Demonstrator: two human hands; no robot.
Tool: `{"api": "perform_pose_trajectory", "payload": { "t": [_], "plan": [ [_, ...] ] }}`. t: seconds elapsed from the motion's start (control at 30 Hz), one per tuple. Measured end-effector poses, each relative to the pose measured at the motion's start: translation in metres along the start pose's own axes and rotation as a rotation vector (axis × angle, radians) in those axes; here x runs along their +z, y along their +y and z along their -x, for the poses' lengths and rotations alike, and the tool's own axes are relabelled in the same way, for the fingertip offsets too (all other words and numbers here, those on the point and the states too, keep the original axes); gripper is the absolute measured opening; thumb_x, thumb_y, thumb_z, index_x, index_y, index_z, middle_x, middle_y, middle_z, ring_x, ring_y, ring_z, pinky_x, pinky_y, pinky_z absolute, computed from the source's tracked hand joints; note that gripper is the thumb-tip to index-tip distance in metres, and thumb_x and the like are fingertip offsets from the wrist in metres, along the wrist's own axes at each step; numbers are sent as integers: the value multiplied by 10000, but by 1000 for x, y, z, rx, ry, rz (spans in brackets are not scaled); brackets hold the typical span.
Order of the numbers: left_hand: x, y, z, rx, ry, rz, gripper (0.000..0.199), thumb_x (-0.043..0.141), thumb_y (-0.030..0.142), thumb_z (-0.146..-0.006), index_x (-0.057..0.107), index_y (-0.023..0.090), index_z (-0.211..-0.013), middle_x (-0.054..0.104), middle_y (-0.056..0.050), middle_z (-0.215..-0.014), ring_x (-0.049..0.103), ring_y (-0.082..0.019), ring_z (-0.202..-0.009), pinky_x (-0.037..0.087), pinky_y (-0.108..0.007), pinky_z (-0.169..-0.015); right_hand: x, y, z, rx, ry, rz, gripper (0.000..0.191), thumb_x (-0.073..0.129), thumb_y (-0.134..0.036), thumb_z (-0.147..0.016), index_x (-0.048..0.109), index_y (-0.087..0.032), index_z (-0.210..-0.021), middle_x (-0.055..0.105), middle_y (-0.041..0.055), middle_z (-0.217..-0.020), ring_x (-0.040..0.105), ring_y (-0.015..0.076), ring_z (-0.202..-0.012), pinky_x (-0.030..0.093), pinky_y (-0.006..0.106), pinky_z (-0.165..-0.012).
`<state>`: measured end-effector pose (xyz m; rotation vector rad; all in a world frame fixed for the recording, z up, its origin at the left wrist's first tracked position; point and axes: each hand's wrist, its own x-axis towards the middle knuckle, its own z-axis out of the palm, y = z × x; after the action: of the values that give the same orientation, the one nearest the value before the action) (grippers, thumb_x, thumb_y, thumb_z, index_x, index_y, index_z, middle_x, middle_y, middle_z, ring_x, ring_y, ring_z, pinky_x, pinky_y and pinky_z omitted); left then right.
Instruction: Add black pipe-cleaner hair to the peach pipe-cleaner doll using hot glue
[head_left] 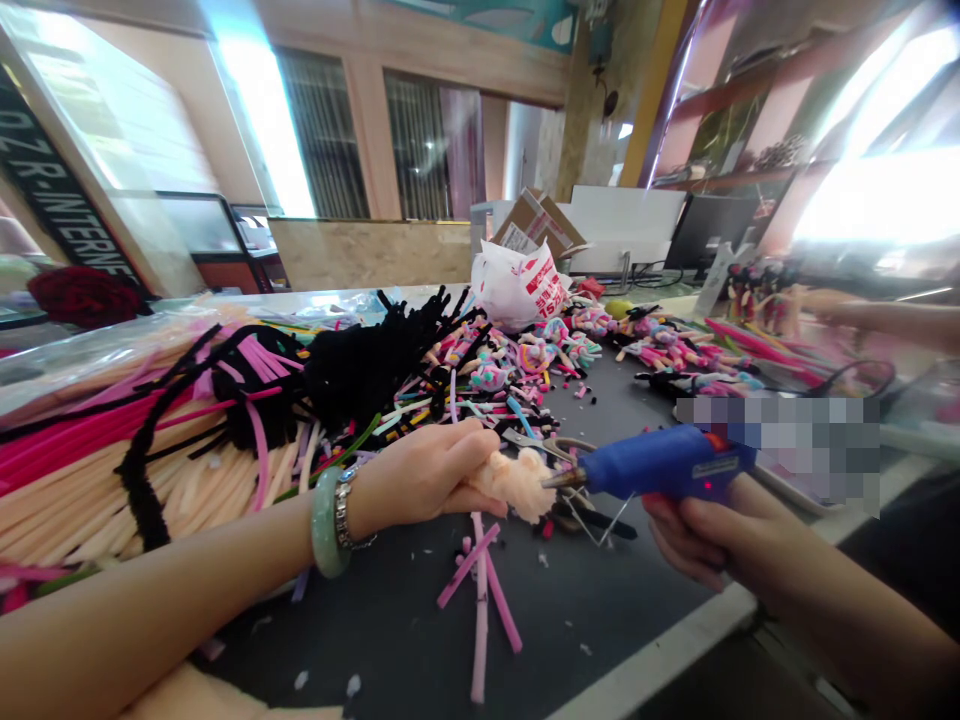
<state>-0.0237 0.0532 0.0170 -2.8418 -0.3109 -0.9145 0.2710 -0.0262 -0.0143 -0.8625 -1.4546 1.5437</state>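
My left hand (457,470), with a green bangle and a bracelet at the wrist, pinches a fluffy cream-coloured piece (523,484) above the dark table. My right hand (701,535) is wrapped round the handle of a blue glue gun (656,462), pointed to the left. Its metal nozzle is at the right side of the fluffy piece; whether the tip touches cannot be made out. Scissors (559,447) lie just behind. Below my left hand, several pink pipe cleaners (480,610) lie crossed on the table.
Bundles of cream, pink and black pipe cleaners (225,450) cover the left side. Small colourful dolls (540,350) are heaped at the back, before a white plastic bag (517,285). Another person's arm (877,315) reaches in from the right, near a tray (802,480).
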Motion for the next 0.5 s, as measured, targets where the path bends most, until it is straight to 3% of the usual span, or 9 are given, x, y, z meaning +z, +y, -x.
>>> {"api": "perform_pose_trajectory", "payload": {
  "t": [0.5],
  "plan": [
    [-3, 3, -1, 33, 1, -52, 382, 316, 522, -930, 444, 167, -871, 476, 14, -664, 431, -111, -531, 348, -212, -511, -2, -1, 0, 37, 12, 24, 334, 646, -525, -760, 592, -196, -742, 342, -74, -452, 382, 81, -371, 244, 207, -372]
  ]
}}
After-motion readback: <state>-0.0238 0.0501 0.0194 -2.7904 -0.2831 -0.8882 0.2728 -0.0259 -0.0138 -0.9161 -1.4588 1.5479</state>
